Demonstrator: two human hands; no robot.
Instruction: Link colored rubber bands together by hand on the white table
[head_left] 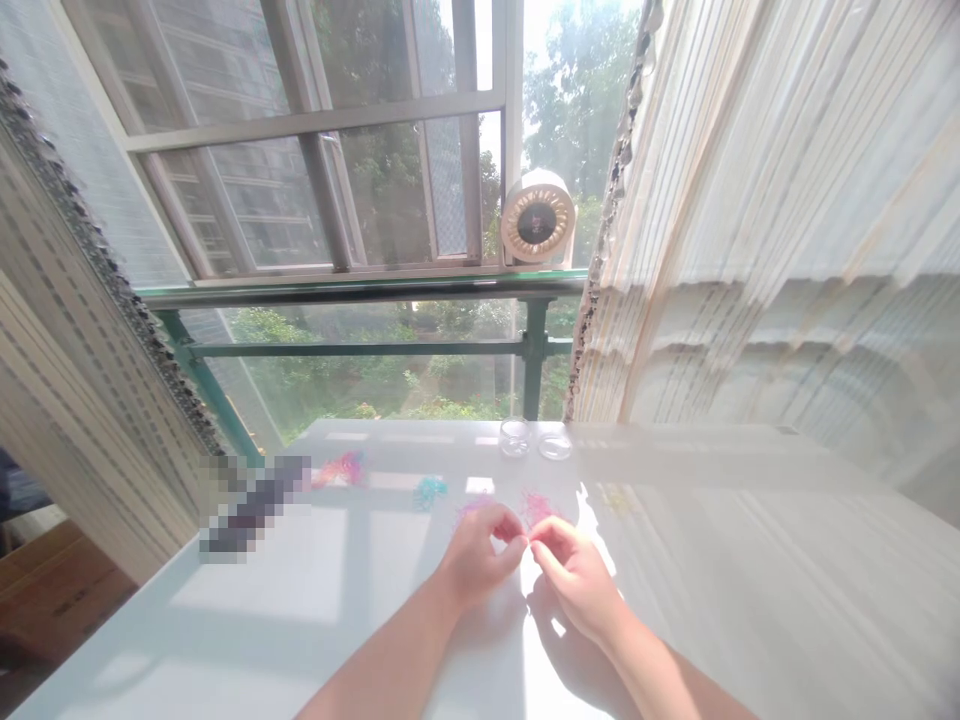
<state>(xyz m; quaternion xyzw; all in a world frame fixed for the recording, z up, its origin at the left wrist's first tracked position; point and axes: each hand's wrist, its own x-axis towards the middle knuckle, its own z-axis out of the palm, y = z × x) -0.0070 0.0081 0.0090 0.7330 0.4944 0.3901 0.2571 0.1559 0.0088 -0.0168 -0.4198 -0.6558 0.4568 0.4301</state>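
Over the white table (300,600), my left hand (480,555) and my right hand (576,577) meet fingertip to fingertip. Thumb and forefinger of each are pinched together; whatever lies between them is too small to make out. Just beyond the fingers is a loose pile of thin pink strands (537,507). A purple pile (474,508) lies partly hidden behind my left hand. Farther left sits a turquoise pile (430,491), and a faint yellow pile (618,500) lies to the right of my right hand.
Two clear round dishes (515,438) (555,446) stand near the table's far edge. At the far left is a bag of multicoloured strands (339,470) beside a blurred dark object (255,508). A small round fan (538,220) rests by the window, above a green railing (360,350). Curtains hang both sides.
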